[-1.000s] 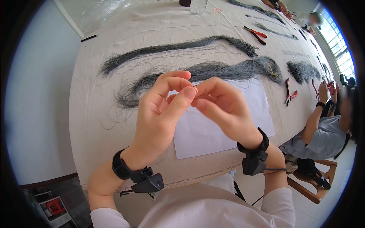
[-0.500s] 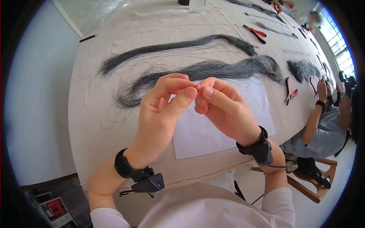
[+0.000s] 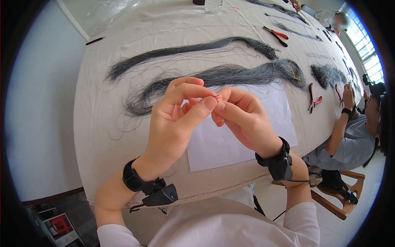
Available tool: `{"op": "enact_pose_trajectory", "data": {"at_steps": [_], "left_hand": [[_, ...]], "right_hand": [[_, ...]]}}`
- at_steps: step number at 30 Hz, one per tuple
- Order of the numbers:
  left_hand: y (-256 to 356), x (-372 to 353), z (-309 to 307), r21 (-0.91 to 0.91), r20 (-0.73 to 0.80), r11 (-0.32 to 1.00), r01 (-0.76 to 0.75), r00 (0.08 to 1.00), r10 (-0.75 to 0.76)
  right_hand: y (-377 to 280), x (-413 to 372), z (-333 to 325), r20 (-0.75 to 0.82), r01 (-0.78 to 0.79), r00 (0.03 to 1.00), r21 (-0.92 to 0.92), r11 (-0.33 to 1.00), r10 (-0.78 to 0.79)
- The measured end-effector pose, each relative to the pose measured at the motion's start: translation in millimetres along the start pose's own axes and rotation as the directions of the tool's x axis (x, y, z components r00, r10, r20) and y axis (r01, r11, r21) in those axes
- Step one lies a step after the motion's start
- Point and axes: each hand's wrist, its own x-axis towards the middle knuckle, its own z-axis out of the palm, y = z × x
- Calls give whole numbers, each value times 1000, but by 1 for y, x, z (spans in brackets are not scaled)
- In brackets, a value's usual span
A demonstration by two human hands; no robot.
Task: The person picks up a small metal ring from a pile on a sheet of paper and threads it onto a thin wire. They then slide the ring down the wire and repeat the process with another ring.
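My left hand [image 3: 181, 109] is raised above the table, thumb and index finger pinched on something too small to make out, perhaps a thin dark strand. Against its fingertips, my right hand [image 3: 242, 115] is pinched too, and what lies between its fingers is hidden. Beneath both hands is a white sheet of paper [image 3: 214, 152]. Just behind them lies a thick bundle of grey strands [image 3: 234, 76] with a yellow tie [image 3: 294, 75] at its right end. A second, darker bundle [image 3: 177, 50] stretches farther back.
Red-and-black pliers [image 3: 281, 38] lie behind the bundles, and another pair [image 3: 314, 99] is at the right. A black pen [image 3: 95, 40] rests at the far left. A co-worker [image 3: 349, 131] sits at the right beside a wooden stool [image 3: 341, 210].
The fingertips of both hands have shifted slightly and meet more closely. My right thumb has moved a little down and left. The co-worker's head has moved slightly.
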Motion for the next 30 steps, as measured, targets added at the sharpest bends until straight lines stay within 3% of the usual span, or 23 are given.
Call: {"op": "enact_pose_trajectory", "data": {"at_steps": [2,4,5,7,10,14,16,19,22,24,26,28,30], "left_hand": [[2,1,0,34,8,999,-6,1000,5],[5,1,0,68,15,998,-10,1000,9],[7,2,1,88,12,996,8,1000,-9],[13,3,2,108,6,994,24,1000,-25],[17,3,3,124,-17,989,83,997,-81],[22,4,2,95,70,989,109,991,-116],[23,4,2,123,109,986,111,986,-125],[23,3,1,90,154,986,141,976,-153],[31,4,3,103,153,961,257,950,-271],[33,4,3,-29,146,927,374,919,-366],[33,4,2,-51,161,933,356,925,-344],[34,4,2,-72,174,938,339,930,-323],[37,3,4,9,99,956,292,951,-292]], "right_hand": [[0,0,1,-15,-10,1000,-44,999,9],[3,3,2,-34,141,987,-285,948,-157],[2,3,1,-34,141,987,-285,948,-157],[-3,3,-5,32,362,892,-648,670,-451],[-7,3,-6,52,404,871,-643,651,-489],[-12,1,-2,6,357,890,-632,688,-456],[-15,-1,-3,43,307,933,-612,729,-357],[-15,-1,-3,59,350,918,-587,730,-392],[-13,-2,-5,32,343,913,-600,723,-406],[-14,-4,-1,5,330,914,-592,735,-406],[-11,-3,0,-20,318,914,-583,748,-404],[-4,0,-2,-25,415,841,-612,674,-540],[-1,1,0,-24,435,817,-632,642,-576]]}}
